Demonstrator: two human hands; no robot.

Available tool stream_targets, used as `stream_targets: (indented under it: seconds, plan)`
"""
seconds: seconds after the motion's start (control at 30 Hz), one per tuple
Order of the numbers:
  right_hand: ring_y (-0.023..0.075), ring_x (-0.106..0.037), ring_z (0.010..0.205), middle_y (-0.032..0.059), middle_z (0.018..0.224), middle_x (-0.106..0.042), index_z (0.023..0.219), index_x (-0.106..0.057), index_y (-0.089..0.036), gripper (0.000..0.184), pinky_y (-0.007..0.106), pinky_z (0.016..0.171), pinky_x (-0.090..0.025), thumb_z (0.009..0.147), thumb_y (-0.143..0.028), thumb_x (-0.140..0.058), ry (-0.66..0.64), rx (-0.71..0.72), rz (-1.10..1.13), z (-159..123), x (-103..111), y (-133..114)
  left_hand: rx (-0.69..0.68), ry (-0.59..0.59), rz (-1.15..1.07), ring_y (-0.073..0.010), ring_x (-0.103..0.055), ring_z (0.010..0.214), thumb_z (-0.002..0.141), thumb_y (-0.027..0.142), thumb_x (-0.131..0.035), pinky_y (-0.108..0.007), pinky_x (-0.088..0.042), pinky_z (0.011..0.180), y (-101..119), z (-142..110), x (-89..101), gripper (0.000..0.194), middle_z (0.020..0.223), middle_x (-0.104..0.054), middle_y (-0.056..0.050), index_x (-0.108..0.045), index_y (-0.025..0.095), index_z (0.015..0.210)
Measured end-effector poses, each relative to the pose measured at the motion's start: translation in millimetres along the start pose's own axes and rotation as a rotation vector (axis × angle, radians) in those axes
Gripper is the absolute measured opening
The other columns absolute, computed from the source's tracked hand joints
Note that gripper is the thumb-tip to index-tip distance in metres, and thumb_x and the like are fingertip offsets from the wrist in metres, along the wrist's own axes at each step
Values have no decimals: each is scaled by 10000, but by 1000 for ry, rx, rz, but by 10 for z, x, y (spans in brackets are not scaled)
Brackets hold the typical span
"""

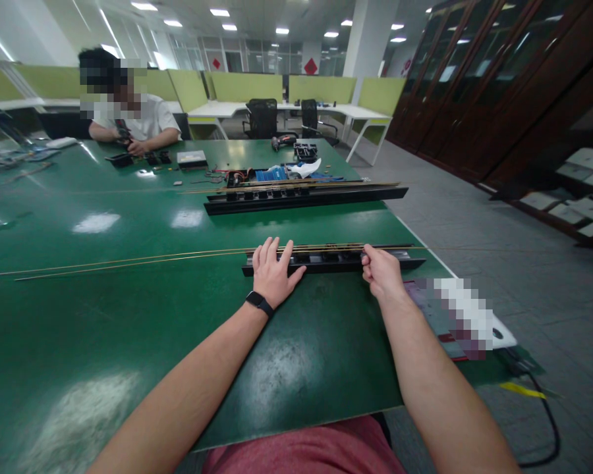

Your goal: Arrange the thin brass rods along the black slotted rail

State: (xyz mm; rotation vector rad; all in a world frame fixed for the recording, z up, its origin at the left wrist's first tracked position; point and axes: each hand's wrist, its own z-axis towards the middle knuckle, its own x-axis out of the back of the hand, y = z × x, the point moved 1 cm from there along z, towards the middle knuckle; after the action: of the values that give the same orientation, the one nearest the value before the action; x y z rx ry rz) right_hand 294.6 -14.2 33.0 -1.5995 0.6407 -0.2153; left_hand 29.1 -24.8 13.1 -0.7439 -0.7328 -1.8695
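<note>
A black channel-shaped rail (326,264) lies crosswise in front of me on the green table. Long thin brass-coloured rods (178,257) run along its top and stick out far past its left end. My left hand (273,270), with a dark watch on the wrist, rests over the rail's left part, fingers spread across the rods. At the rail's right part my right hand (379,270) is closed, thumb and forefinger pinching at a rod. The fingers partly hide what lies in the grip. Dark blocks sit inside the channel between the hands.
Farther back lies a second black rail (306,200) with rods on it, near blue parts (271,174) and a power drill (282,142). Across the table (128,316) a person (133,118) handles parts. A white power strip (501,334) lies at the right edge.
</note>
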Motion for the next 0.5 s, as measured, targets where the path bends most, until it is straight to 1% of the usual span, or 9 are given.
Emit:
stream_targets:
  seconds: [0.17, 0.33, 0.5]
  plan:
    - [44, -345, 283, -46, 509, -536, 679, -516, -188, 279, 151, 266, -186, 866, -265, -708, 36, -7, -2, 59, 34, 17, 3, -3, -1, -375, -372, 1485, 921, 590, -608, -559, -251, 1227, 0, 1, 4, 654, 1510, -504, -194, -560, 223, 1460]
    - [45, -348, 285, -45, 528, -553, 722, -536, -192, 269, 149, 264, -185, 850, -310, -741, 19, -7, -12, 51, 36, 24, 13, -12, -31, -373, -369, 1488, 917, 572, -620, -555, -233, 1238, 2, 2, 14, 648, 1517, -501, -190, -562, 220, 1459]
    - [47, -344, 283, -41, 520, -552, 696, -517, -194, 299, 154, 260, -177, 841, -308, -752, -1, -14, -19, -11, -7, 6, 16, -15, -30, -365, -367, 1493, 920, 571, -616, -546, -224, 1244, 6, 3, 19, 646, 1526, -497, -189, -560, 220, 1460]
